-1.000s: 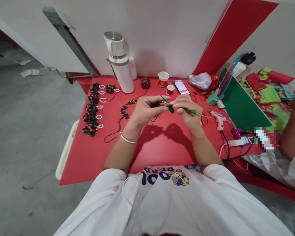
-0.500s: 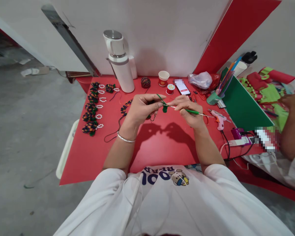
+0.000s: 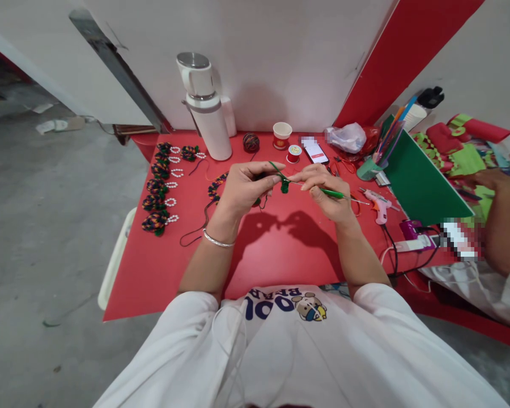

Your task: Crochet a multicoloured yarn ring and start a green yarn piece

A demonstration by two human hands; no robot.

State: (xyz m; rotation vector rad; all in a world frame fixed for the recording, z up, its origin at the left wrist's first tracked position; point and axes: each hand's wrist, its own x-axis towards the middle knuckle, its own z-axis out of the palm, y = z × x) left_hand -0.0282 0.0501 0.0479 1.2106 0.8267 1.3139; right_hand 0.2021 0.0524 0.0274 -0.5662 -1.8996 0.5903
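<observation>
My left hand is closed on green yarn, which runs taut over its index finger. A small green crocheted piece hangs at its fingertips. Gripped in my right hand is a crochet hook with a green handle, its metal tip at the green piece. Both hands are raised over the red table, the fingertips close together. Below and left of my left hand lies a multicoloured crocheted strip with a dark cord. More green yarn shows partly under the left palm.
Several multicoloured yarn pieces with white bead loops line the left side. At the back stand a white flask, yarn ball, paper cup, thread spool and phone. Rightward are a pink glue gun, green divider and another person's arm.
My hands stay nearly in place, with the hook tip shifted slightly at the green piece. The other person's hand at right has moved left, over the green and red pieces.
</observation>
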